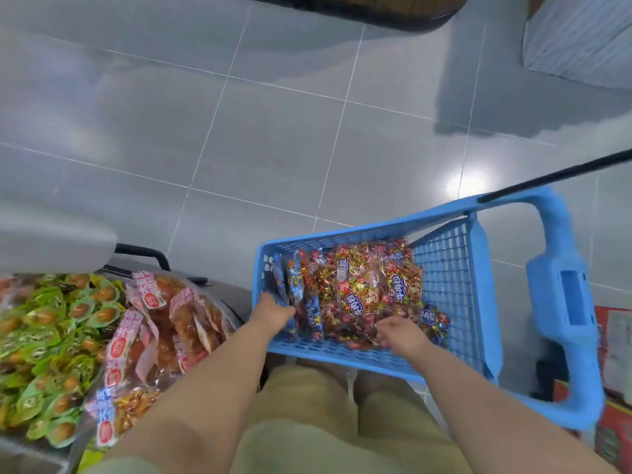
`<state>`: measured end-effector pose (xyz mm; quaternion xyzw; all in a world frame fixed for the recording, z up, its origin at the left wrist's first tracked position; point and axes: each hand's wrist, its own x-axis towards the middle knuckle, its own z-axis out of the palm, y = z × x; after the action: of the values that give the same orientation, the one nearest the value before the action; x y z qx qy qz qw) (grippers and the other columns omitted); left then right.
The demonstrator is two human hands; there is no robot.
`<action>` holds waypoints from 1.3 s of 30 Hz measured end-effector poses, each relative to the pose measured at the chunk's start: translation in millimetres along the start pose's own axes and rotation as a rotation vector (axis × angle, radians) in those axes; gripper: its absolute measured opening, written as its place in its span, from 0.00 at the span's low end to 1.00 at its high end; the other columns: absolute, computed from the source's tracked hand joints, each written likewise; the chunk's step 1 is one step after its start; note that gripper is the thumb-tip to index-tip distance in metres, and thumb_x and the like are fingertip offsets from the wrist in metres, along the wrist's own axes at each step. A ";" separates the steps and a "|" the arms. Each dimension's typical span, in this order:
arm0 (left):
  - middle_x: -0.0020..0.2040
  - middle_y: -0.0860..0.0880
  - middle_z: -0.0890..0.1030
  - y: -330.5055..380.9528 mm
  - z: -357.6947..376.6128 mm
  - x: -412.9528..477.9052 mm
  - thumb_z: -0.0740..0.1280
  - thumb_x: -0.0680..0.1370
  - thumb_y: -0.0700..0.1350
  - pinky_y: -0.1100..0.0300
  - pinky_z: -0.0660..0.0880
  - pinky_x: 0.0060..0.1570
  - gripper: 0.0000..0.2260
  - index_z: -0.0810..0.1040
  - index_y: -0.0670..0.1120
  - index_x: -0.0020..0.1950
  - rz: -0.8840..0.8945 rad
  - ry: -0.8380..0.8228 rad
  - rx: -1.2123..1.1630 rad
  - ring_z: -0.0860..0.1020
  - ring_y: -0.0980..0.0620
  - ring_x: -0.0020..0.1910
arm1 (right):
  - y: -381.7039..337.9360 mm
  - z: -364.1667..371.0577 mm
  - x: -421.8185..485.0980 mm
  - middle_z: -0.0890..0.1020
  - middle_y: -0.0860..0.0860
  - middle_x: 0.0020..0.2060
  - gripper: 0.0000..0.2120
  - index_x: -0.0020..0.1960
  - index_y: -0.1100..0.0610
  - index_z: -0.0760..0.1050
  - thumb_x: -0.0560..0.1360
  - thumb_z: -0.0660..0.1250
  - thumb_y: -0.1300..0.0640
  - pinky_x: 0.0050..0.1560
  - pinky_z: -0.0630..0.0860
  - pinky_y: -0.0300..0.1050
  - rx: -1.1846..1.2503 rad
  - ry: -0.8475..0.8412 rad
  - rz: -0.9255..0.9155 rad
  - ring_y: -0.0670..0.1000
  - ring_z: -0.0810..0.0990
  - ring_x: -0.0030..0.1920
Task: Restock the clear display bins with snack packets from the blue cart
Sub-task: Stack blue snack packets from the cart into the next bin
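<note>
Snack packets within left grip

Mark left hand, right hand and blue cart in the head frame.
left hand (273, 311): head view, back of the hand.
right hand (398, 331): head view, back of the hand.
blue cart (543, 285): head view, handle block.

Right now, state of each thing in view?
blue cart, part filled with packets
blue packets, standing on edge at cart's left
red packets, piled flat
left hand, grips blue packets
right hand, on red packets, grip unclear
green packets, heaped, left
pink packets, heaped beside green
</note>
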<state>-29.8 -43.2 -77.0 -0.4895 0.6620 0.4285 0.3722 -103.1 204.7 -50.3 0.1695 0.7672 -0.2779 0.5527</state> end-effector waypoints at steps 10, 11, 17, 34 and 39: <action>0.60 0.38 0.75 4.7 26.6 17.2 0.62 0.77 0.39 0.55 0.73 0.32 0.29 0.54 0.38 0.75 -0.152 0.065 -0.039 0.75 0.45 0.43 | -6.4 11.4 25.3 0.79 0.52 0.42 0.09 0.54 0.57 0.75 0.80 0.58 0.55 0.38 0.71 0.40 0.058 -0.063 0.038 0.49 0.75 0.40; 0.60 0.38 0.74 4.9 27.4 16.1 0.61 0.77 0.37 0.53 0.74 0.35 0.28 0.54 0.38 0.75 -0.166 0.079 -0.069 0.76 0.43 0.45 | -8.5 11.2 25.6 0.78 0.52 0.42 0.10 0.53 0.57 0.75 0.80 0.58 0.56 0.40 0.72 0.42 0.059 -0.063 0.034 0.49 0.75 0.41; 0.45 0.46 0.73 -2.1 8.9 -16.5 0.59 0.76 0.32 0.53 0.78 0.40 0.28 0.59 0.46 0.75 -0.155 0.116 -0.352 0.75 0.47 0.40 | -30.7 17.9 22.4 0.78 0.51 0.44 0.12 0.53 0.60 0.76 0.80 0.58 0.54 0.51 0.76 0.51 0.018 -0.145 -0.030 0.51 0.78 0.46; 0.68 0.38 0.70 36.5 -12.7 -65.6 0.65 0.79 0.52 0.42 0.76 0.52 0.20 0.69 0.45 0.67 -0.137 -0.270 -0.779 0.73 0.39 0.63 | -59.7 -3.6 -9.5 0.81 0.46 0.48 0.13 0.52 0.51 0.80 0.71 0.72 0.64 0.40 0.76 0.34 0.596 -0.107 -0.322 0.42 0.80 0.41; 0.56 0.32 0.78 48.4 -8.4 -67.3 0.68 0.73 0.58 0.44 0.81 0.41 0.32 0.68 0.34 0.65 -0.262 -0.645 -1.119 0.82 0.35 0.47 | -57.3 -5.4 -29.4 0.81 0.44 0.51 0.16 0.50 0.53 0.83 0.67 0.74 0.69 0.64 0.69 0.42 -0.062 0.046 -1.020 0.49 0.76 0.57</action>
<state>-60.8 -21.5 -2.8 -0.5329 0.1297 0.7841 0.2905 -129.9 164.3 -7.6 -0.2368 0.7722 -0.4857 0.3343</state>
